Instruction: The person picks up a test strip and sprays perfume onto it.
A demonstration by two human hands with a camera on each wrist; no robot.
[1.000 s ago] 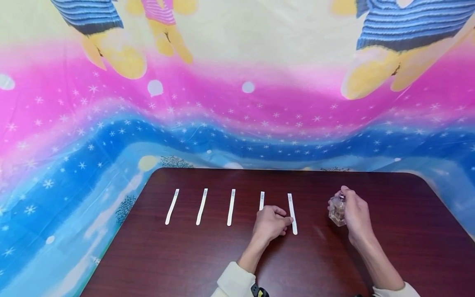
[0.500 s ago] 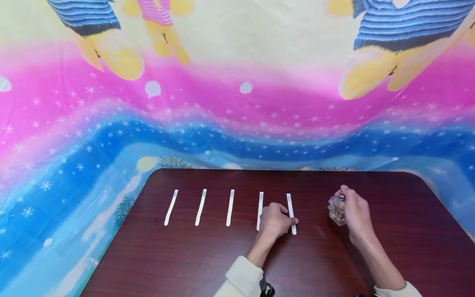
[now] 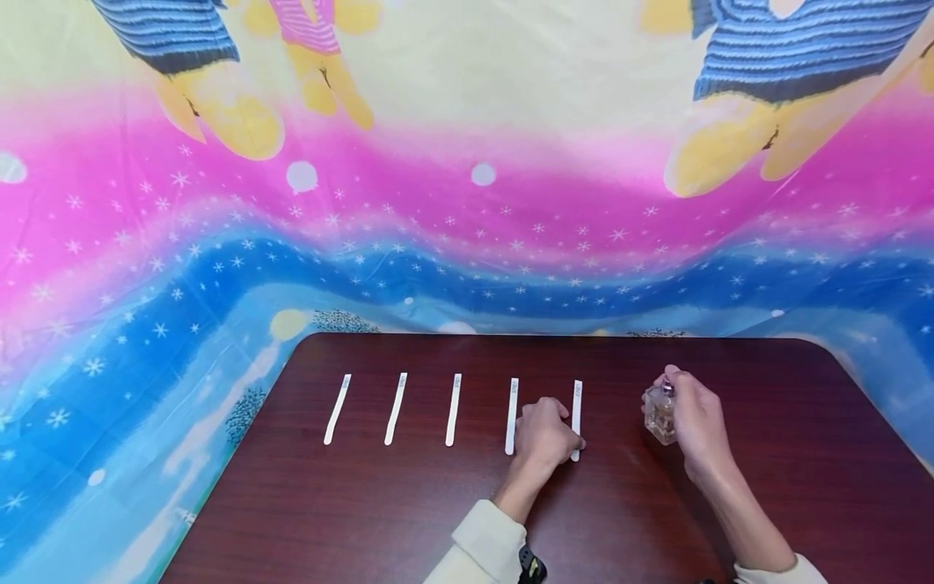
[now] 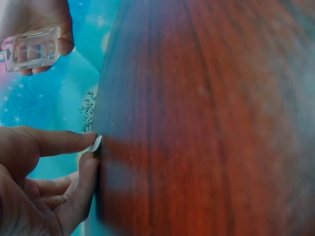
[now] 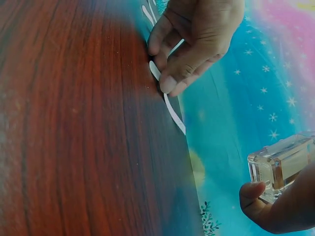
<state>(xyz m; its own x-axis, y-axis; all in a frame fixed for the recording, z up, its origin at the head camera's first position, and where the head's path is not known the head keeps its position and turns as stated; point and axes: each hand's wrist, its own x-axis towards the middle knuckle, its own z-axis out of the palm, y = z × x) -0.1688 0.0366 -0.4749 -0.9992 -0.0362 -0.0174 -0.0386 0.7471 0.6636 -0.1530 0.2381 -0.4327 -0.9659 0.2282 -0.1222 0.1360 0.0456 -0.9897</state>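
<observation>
perfume bottle (image 3: 662,414) in right hand (image 3: 696,422)

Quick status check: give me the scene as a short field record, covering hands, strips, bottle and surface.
left hand: pinches the near end of the rightmost strip
right hand: grips the glass bottle, upright, right of the strips
other strips: four more lie flat in a row, e.g. leftmost strip
surface: dark wooden table
backdrop: colourful cartoon cloth

Small grey print on the paper strips (image 3: 454,410), too tiny to read.
</observation>
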